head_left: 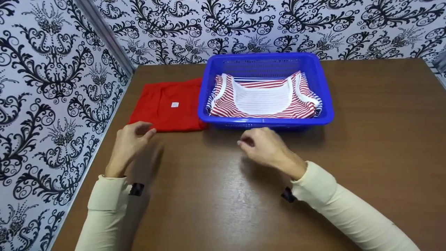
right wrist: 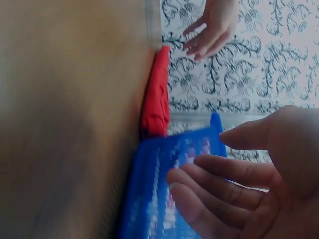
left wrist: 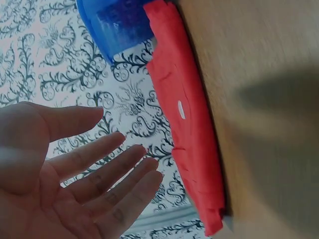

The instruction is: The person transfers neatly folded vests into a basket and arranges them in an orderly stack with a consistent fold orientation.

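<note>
My left hand hovers over the table just in front of a folded red garment, its fingers loosely bent around nothing. That garment lies flat with a small white label on top. My right hand is in the air before the near wall of a blue plastic basket, also holding nothing; its fingers look relaxed in the right wrist view. Inside the basket lies a folded red-and-white striped tank top with white trim. Blue-striped fabric shows beneath its edges.
The brown wooden table reaches back to a wall with black scroll patterns. A second patterned wall borders the left side. The basket's left side stands against the red garment's right edge.
</note>
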Demonstrator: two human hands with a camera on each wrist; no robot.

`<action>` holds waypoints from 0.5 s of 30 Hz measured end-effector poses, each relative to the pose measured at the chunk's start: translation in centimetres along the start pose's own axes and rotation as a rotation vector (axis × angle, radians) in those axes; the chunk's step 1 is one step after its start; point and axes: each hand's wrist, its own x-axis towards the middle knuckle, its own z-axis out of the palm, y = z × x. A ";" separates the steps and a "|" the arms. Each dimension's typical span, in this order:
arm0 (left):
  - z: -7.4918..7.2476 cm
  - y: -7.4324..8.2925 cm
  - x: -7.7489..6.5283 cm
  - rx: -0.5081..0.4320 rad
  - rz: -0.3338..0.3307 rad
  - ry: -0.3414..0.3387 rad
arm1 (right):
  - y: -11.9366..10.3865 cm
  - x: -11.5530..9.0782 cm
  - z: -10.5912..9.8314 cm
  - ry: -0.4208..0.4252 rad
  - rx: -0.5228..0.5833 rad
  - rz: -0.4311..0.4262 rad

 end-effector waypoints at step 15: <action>-0.6 -2.7 1.9 0.029 -0.112 -0.052 | -3.3 2.8 4.4 -0.126 0.050 -0.023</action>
